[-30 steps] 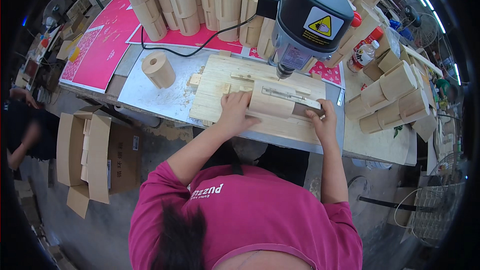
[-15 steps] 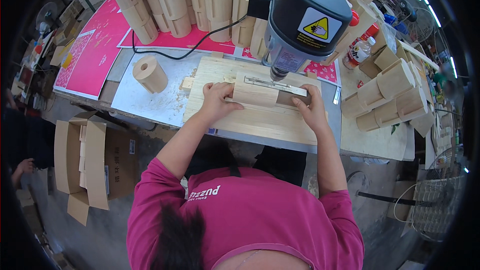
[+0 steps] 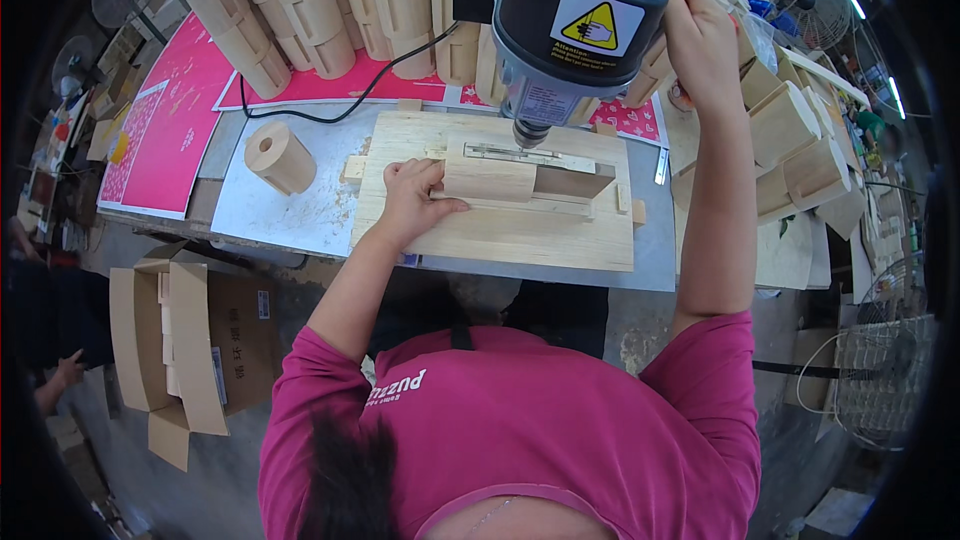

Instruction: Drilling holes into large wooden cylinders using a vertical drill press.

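Observation:
A pale wooden cylinder [image 3: 488,181] lies on its side on a flat wooden jig board [image 3: 480,245]. My left hand [image 3: 410,202] grips its left end, thumb along the near side. On top sits a slotted metal guide strip [image 3: 570,162], with a flat brownish plate [image 3: 572,181] below it at the right. The chuck [image 3: 530,133] of the drill press [image 3: 580,10] hangs just above the strip. My right hand [image 3: 703,40] is raised at the right of the drill head, closed round the feed handle; its fingertips and most of the handle are hidden.
Another bored wooden cylinder [image 3: 280,158] stands on the white sheet at left. Stacked grooved cylinders [image 3: 315,20] line the back, with more [image 3: 800,180] at right. A black cable [image 3: 345,110] crosses the table. An open cardboard box [image 3: 215,340] is on the floor; a person's hand [image 3: 70,370] shows far left.
My right hand has left the right end of the guide strip and risen to the drill press handle. My left hand stays on the cylinder. The whole view has shifted slightly.

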A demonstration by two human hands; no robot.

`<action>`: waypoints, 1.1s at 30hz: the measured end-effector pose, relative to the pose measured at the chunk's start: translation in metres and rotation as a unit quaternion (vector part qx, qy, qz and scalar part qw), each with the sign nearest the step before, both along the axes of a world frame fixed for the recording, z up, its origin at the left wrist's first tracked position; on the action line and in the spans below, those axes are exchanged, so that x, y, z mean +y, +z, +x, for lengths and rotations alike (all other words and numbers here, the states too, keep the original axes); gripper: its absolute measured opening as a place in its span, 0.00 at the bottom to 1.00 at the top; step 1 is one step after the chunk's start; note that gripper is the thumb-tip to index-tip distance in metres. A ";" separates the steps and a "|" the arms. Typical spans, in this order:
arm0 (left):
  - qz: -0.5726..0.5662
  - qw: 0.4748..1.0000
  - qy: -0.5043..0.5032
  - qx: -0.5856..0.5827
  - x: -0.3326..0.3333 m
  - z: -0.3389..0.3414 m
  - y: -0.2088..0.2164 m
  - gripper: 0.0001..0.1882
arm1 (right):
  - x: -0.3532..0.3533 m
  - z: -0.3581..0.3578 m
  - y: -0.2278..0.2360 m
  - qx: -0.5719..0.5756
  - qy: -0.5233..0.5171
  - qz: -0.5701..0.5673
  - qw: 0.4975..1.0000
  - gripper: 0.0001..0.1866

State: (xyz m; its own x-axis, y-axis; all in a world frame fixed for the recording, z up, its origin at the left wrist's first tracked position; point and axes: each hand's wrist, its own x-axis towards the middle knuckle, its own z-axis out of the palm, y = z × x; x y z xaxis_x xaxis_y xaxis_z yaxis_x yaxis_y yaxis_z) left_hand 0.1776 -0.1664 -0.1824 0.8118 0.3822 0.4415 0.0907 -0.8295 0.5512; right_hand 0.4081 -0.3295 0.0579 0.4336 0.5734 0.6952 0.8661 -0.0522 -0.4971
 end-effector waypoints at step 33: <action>-0.027 1.000 0.014 -0.005 -0.038 0.022 0.005 0.28 | 0.014 0.014 -0.004 -0.013 -0.091 0.022 0.996 0.23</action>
State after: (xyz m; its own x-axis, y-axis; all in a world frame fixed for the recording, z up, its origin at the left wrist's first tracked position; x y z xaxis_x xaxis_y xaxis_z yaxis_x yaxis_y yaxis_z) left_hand 0.1997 -0.2045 -0.1769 0.7958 0.4287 0.4277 0.1075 -0.7951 0.5969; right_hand 0.4225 -0.3151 0.0539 0.5087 0.4553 0.7307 0.8571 -0.1882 -0.4795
